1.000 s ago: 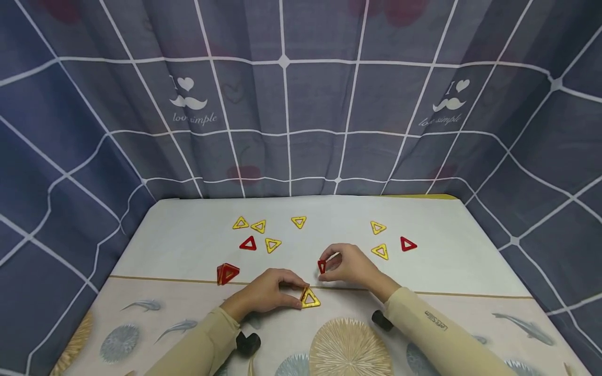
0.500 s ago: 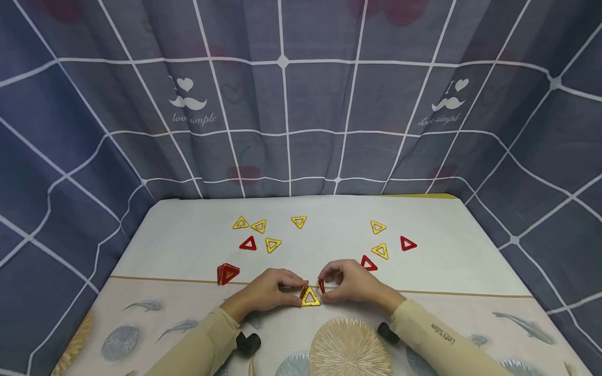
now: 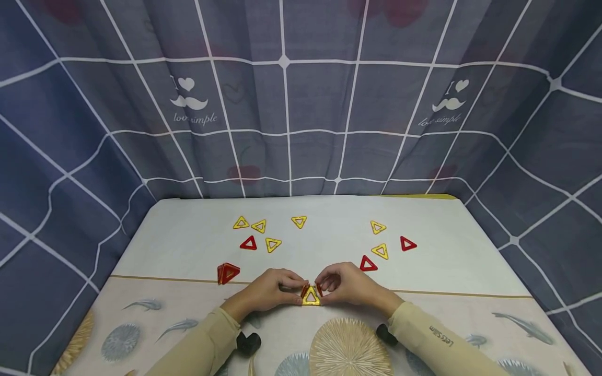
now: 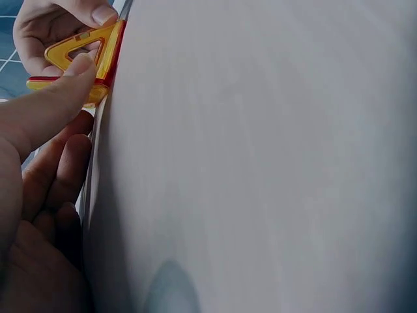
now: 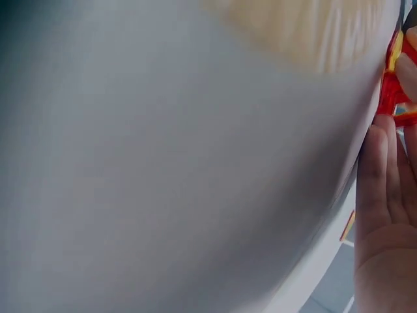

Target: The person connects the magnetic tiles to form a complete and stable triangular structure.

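Close to the table's front, a yellow triangular magnetic tile [image 3: 311, 298] with a triangular hole faces the head camera. Upright tiles with red edges flank it on both sides. My left hand [image 3: 269, 290] pinches the left tile between thumb and fingers; the left wrist view shows the thumb over the yellow and red tiles [image 4: 111, 55]. From the other side, my right hand [image 3: 348, 284] pinches a red triangular magnetic tile [image 3: 319, 290] against the yellow one's right side. Fingers partly hide the joined edges. Only part of this cluster shows in the right wrist view, at its right edge.
Loose yellow tiles [image 3: 298, 222] and red tiles [image 3: 407, 243] lie scattered over the white table [image 3: 329, 209]. A built red shape of joined triangles [image 3: 228, 273] stands left of my left hand. Behind the table hangs a grid-patterned curtain [image 3: 310, 104].
My right hand has come toward me and left, bringing its red tile from apart to the yellow tile's right side. A loose red tile behind it came into view. The left hand stays nearly still.
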The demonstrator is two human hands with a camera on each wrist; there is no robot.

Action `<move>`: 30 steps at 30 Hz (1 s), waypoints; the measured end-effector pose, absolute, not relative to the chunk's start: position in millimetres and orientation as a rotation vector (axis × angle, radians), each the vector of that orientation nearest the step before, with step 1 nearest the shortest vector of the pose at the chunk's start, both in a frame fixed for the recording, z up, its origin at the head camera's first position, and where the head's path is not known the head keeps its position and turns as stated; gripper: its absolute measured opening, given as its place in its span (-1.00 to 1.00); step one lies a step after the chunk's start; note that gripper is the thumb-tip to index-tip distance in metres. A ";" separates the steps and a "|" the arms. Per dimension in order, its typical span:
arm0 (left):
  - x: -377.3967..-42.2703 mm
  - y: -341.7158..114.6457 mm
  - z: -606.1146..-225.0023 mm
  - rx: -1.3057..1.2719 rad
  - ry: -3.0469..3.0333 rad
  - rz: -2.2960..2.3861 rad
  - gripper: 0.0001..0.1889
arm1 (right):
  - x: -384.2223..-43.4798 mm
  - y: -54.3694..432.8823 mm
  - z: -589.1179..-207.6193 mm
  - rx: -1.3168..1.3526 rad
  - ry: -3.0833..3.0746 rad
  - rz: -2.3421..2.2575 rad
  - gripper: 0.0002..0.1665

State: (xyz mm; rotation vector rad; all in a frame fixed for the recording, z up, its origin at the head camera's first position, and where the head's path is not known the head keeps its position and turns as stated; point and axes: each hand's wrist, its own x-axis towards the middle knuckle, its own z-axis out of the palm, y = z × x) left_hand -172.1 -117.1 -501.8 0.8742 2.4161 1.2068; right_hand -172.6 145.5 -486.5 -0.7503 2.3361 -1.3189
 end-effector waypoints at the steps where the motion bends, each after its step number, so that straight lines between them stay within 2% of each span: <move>1: -172.1 -117.0 -502.3 0.869 2.415 1.208 -0.57 | -172.3 144.8 -486.5 -0.754 2.335 -1.317 -0.60; 16: -172.3 -116.2 -503.3 0.917 2.406 1.195 -0.72 | -170.0 139.8 -484.1 -0.724 2.342 -1.307 -0.59; 30: -170.6 -115.2 -501.5 0.914 2.406 1.217 -0.77 | -171.2 140.2 -485.5 -0.729 2.340 -1.279 -0.54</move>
